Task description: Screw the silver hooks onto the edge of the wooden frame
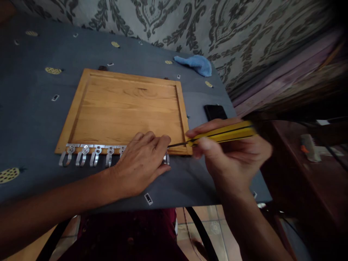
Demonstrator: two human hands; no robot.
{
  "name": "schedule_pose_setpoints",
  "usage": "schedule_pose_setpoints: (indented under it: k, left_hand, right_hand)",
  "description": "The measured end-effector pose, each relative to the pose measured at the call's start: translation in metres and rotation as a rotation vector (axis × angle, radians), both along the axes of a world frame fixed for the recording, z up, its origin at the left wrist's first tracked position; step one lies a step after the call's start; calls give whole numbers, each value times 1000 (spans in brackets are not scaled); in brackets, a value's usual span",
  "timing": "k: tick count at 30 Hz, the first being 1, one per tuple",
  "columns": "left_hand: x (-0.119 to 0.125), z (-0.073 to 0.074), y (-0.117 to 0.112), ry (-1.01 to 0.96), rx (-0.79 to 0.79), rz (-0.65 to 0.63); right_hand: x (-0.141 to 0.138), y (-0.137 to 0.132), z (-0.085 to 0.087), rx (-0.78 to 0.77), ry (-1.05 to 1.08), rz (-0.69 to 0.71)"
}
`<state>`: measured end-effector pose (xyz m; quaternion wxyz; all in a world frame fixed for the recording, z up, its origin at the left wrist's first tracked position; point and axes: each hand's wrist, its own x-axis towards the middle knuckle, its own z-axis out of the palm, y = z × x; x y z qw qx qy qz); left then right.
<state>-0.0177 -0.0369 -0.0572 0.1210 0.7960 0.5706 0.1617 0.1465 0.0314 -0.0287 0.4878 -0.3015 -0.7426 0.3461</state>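
Note:
A shallow wooden panel with a raised frame (130,108) lies on the cloth-covered table. Along its near edge runs a metal hook rail (97,152) with several silver double hooks hanging over the side. My left hand (141,159) is closed over the right part of this rail, fingers on top and thumb below by the last hook, hiding the hooks beneath. In my right hand (233,156), closed round its yellow handle, is a screwdriver (223,135). Its thin shaft points left to the rail's right end, beside my left fingertips; the tip's contact is hidden.
A blue cloth (197,64) lies at the table's back right, and a black phone (214,112) right of the panel. The grey-blue tablecloth (32,119) has pineapple prints. Patterned fabric (163,21) hangs behind. A dark red piece of furniture (301,170) stands at the right.

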Motion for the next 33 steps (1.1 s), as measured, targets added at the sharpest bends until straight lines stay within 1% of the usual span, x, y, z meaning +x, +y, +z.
schedule_pose_setpoints:
  k: [2, 4, 8, 10, 14, 20, 23, 26, 29, 33]
  left_hand:
    - [0, 0, 0, -1, -2, -6]
    - [0, 0, 0, -5, -2, -5]
    - [0, 0, 0, 3, -12, 7]
    - [0, 1, 1, -2, -7, 6]
    - [1, 1, 1, 9, -11, 6]
    - [0, -1, 1, 8, 9, 10]
    - [0, 0, 1, 10, -12, 15]
    - [1, 1, 2, 3, -28, 11]
    - [1, 2, 2, -13, -17, 9]
    - [1, 1, 1, -12, 3, 10]
  right_hand:
    - [1, -2, 1, 11, 112, -93]
    - [2, -3, 1, -5, 100, -120]
    - [6, -3, -5, 36, -31, -46]
    - [7, -1, -9, 57, -54, -11]
    - [7, 0, -11, 54, -65, 29]
    - [7, 0, -12, 79, -97, 41]
    - [9, -1, -10, 45, -98, 46]
    - [11, -2, -5, 14, -145, 105]
    - [13, -1, 1, 39, -211, 212]
    - [16, 3, 5, 56, -240, 294]
